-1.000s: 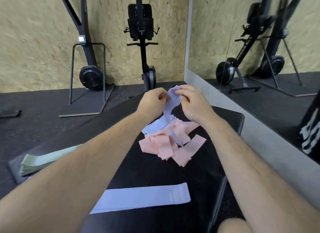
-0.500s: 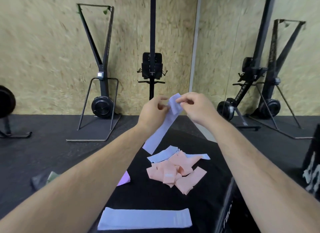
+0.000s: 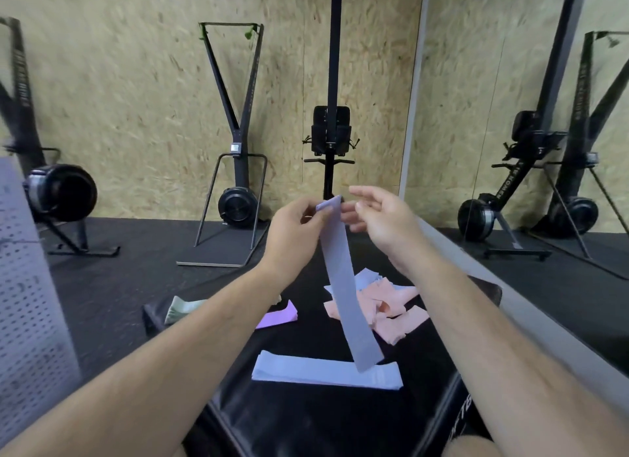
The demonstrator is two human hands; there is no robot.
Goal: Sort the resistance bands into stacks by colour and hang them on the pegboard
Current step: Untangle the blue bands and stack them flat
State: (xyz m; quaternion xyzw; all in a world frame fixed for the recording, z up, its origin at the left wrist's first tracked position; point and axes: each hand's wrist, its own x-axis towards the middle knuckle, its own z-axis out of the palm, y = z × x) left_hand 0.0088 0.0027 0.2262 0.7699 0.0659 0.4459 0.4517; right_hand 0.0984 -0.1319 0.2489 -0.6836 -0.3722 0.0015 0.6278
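Above the black bench (image 3: 306, 419), the left hand (image 3: 292, 232) pinched the top end of a pale blue band (image 3: 343, 286), which hung down before a flat blue stack (image 3: 306, 371). The right hand (image 3: 384, 218) hovered just beside it, fingers loose, holding nothing. A pink pile (image 3: 391, 315), a purple band (image 3: 277, 315) and a green band (image 3: 180, 308) lay on the bench.

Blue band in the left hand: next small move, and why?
Likely lower the blue band flat onto the blue stack on the bench. The left hand pinches its top end, it hangs untwisted with its lower end in front of that same-coloured stack, and the right hand is open beside it, free to guide it down.
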